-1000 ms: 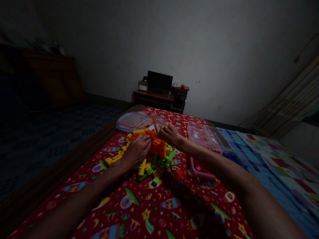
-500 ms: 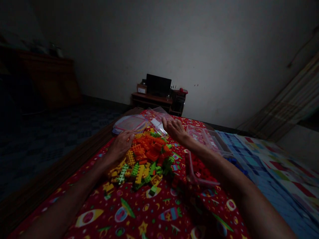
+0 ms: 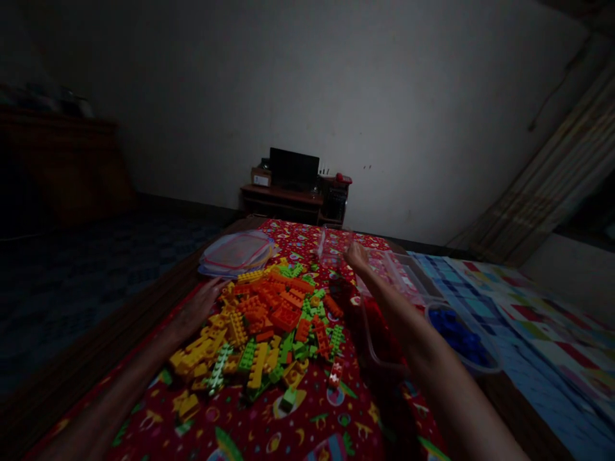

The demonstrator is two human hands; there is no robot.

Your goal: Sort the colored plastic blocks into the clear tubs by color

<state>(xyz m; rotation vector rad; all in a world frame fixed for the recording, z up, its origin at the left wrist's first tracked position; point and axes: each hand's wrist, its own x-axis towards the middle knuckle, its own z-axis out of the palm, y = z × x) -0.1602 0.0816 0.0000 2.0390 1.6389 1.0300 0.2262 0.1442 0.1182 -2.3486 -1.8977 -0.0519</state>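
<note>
A heap of orange, yellow and green toy building bricks (image 3: 269, 314) spreads over the red patterned cloth. Along its left edge rests my left hand (image 3: 204, 304), fingers stretched out, touching or very near the yellow bricks and holding nothing. My right hand (image 3: 356, 257) is beyond the heap, its fingers closed on the edge of a clear plastic box (image 3: 335, 245). Nearer to me, under my right forearm, stands a clear box with red bricks (image 3: 377, 330), partly hidden by the arm. Farther right, a clear box holds blue bricks (image 3: 456, 336).
Stacked plastic lids (image 3: 237, 251) lie to the left behind the heap. More clear boxes (image 3: 413, 272) stand at the right, beside a blue checked bedspread (image 3: 523, 358). A monitor (image 3: 295, 168) sits on a low desk by the wall.
My right hand has moved right, with the clear plastic box, which now stands farther right. My left hand has drawn back from above the heap to its left edge. The view has shifted.
</note>
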